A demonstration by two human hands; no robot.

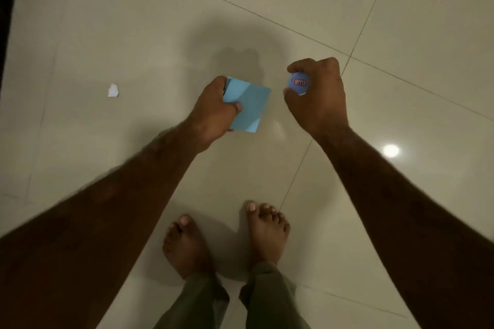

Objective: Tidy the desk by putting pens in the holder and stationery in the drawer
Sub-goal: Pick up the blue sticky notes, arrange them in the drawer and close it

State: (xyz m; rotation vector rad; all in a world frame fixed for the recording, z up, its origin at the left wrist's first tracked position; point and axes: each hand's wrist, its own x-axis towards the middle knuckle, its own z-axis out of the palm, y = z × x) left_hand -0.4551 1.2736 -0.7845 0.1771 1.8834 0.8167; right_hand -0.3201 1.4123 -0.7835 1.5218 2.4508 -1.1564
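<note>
The left hand [213,112] pinches a flat, square pad of light blue paper [250,107], thumb on top. Just right of the pad, the right hand [318,99] curls round a smooth blue container [299,83]; the red-framed label on its round end is too blurred to read. Well left of the pad, a white paper scrap [113,90] lies on the glossy tiled floor [133,21].

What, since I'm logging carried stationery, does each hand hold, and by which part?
Left hand pinches a light blue paper pad by its left edge. Right hand wraps a blue round object; only its labelled end shows.
</note>
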